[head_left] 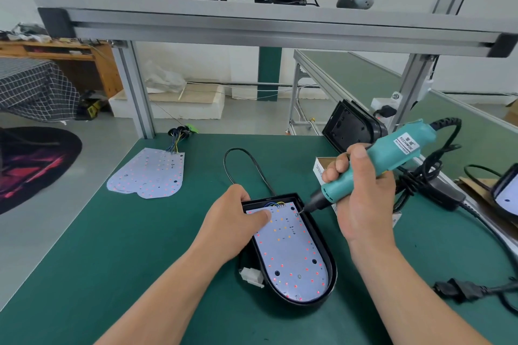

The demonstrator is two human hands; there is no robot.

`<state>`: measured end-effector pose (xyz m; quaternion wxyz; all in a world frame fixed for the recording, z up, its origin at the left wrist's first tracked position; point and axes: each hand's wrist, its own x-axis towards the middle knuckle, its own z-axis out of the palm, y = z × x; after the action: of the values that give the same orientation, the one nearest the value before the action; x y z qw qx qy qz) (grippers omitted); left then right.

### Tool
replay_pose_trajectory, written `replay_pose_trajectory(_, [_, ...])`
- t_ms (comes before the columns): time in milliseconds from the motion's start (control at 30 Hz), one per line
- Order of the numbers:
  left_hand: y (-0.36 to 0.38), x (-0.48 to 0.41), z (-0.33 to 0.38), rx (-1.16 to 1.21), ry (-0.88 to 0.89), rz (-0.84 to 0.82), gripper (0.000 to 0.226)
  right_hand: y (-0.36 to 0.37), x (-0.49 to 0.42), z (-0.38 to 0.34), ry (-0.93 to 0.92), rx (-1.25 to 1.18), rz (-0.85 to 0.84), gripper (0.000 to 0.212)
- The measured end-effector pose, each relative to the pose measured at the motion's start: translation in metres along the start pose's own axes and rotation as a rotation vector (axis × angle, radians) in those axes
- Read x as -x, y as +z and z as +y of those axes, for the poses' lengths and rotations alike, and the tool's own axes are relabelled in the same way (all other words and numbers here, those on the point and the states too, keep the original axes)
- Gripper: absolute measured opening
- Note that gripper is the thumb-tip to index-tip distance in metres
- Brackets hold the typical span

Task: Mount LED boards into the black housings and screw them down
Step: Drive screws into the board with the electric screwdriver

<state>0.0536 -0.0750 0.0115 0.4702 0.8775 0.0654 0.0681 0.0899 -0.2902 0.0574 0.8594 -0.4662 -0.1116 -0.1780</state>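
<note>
A black housing [325, 249] lies on the green mat at centre, and a white LED board [291, 255] dotted with red and orange LEDs sits inside it. My left hand [232, 221] grips the housing's far left corner, thumb pressing on the board. My right hand [361, 199] grips a teal electric screwdriver [392, 154]. Its tip touches the board's far right corner, beside the housing wall. A thin black cable [241, 165] loops away from the housing's far end. A white connector [252, 276] lies by the housing's left side.
Loose LED boards [148, 173] with coloured wires lie at the far left of the mat. More black housings stand at the far right [347, 126] and right edge [507, 190]. A small cardboard box [319, 168] and tangled black power cables [431, 182] fill the right side.
</note>
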Motion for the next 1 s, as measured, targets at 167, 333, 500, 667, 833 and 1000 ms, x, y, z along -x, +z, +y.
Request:
replay_pose_trajectory(167, [0.0, -0.001, 0.0, -0.016, -0.015, -0.018, 0.035, 0.008, 0.008, 0.0, -0.067, 0.145, -0.199, 0.033])
replay_pose_trajectory(333, [0.0, -0.002, 0.001, -0.012, -0.042, -0.036, 0.035, 0.013, 0.006, 0.004, -0.07, 0.197, -0.262, 0.028])
replay_pose_trajectory(500, [0.0, -0.002, 0.001, -0.003, -0.055, -0.044, 0.037, 0.013, -0.003, 0.009, -0.027, 0.206, -0.261, 0.018])
replay_pose_trajectory(667, [0.0, -0.002, 0.0, 0.003, -0.056, -0.049, 0.038, 0.012, -0.003, 0.011, 0.024, 0.154, -0.333, 0.023])
replay_pose_trajectory(833, [-0.001, -0.004, 0.001, -0.006, -0.042, -0.047, 0.04, 0.007, -0.001, 0.006, -0.021, 0.112, -0.267, 0.025])
replay_pose_trajectory(1000, [-0.002, -0.002, 0.001, -0.006, -0.021, -0.066, 0.041, 0.004, 0.001, -0.003, -0.056, 0.132, -0.355, 0.018])
